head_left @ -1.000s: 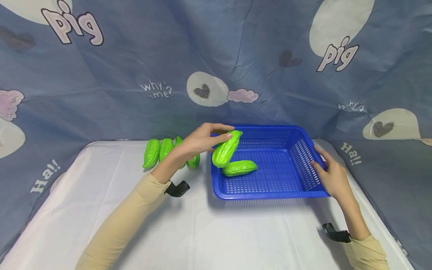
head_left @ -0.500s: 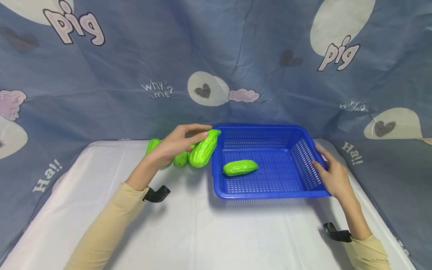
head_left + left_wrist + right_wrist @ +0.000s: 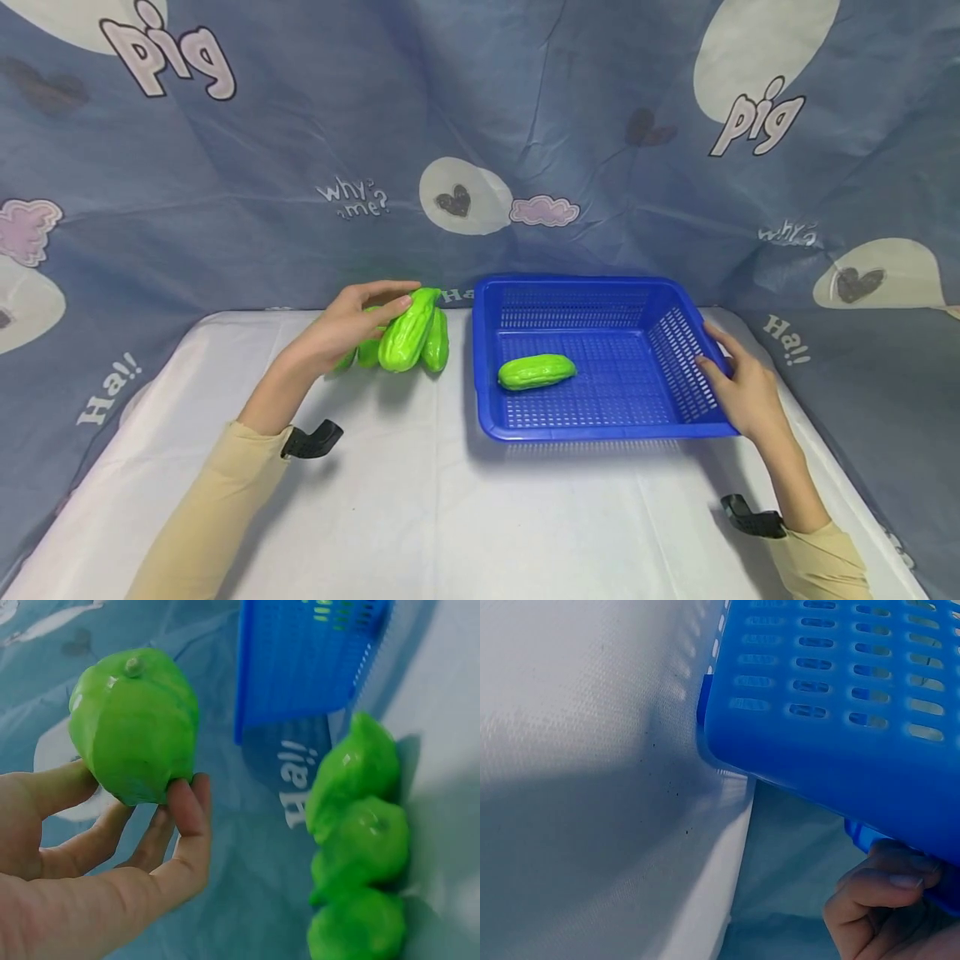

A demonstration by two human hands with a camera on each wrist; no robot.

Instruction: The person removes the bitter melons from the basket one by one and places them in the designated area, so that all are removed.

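Note:
In the head view my left hand [image 3: 341,325] holds a bright green, ridged bitter melon [image 3: 408,333] between thumb and fingers. The left wrist view shows this melon [image 3: 135,724] end-on, lifted off the table. Behind and below it, more bitter melons [image 3: 436,343] lie in a row, partly hidden by the hand and the held one. Another bitter melon [image 3: 537,372] lies on its side in the left part of a blue perforated basket [image 3: 607,432]. At the basket's right rim, my right hand [image 3: 750,396] grips the edge, thumb on the inner side.
White cloth covers the table [image 3: 450,525]. A blue printed curtain [image 3: 300,150] rises behind it and along both sides. The basket stands near the table's back edge, just right of the melon row.
My left hand has carried the bitter melon leftward, from over the basket's left side to above the row. My right hand keeps its grip, and the basket stays in place.

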